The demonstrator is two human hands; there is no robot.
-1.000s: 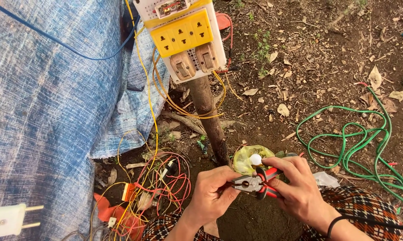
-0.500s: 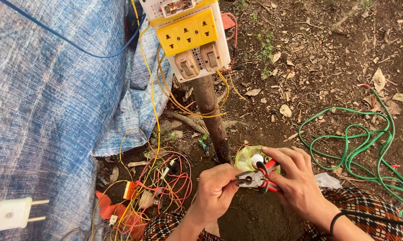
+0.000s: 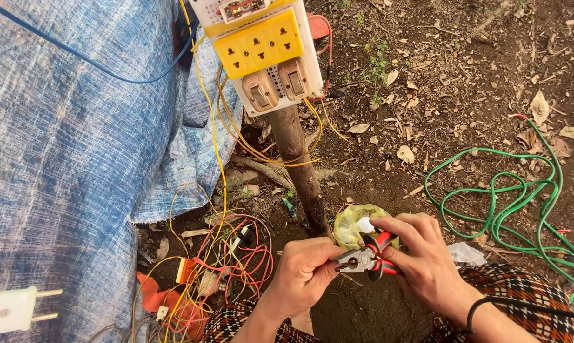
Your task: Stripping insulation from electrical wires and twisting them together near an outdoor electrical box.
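Red-and-black handles mark the pliers (image 3: 365,258) I am working with: grey steel jaws, short and blunt, pointing toward my left hand (image 3: 305,274), with the grips fanned slightly apart on the right. They hang low in the middle of the view, above bare ground (image 3: 427,95) and just in front of my knees. My right hand (image 3: 421,259) is curled around the handles, thumb and fingers wrapped over the grips. My left hand is closed too, its fingertips pinched together right at the nose of the pliers; whatever they pinch is too small for me to make out. A small white piece (image 3: 365,224) sits at the tips of my right fingers, just above the handles.

Directly behind the pliers a crumpled yellowish plastic bag (image 3: 353,222) lies at the foot of a rough wooden post (image 3: 300,171). On the post's top sits a white board with a yellow socket strip (image 3: 258,44) and two beige switches below it. Thin yellow wires (image 3: 220,127) trail down from the board to a tangle of red and yellow wire (image 3: 230,267) on the ground by my left forearm. A blue tarpaulin (image 3: 65,159) covers the left side, with a white two-pin plug (image 3: 11,309) near its lower left corner. A green cable (image 3: 522,197) loops over the soil on the right.
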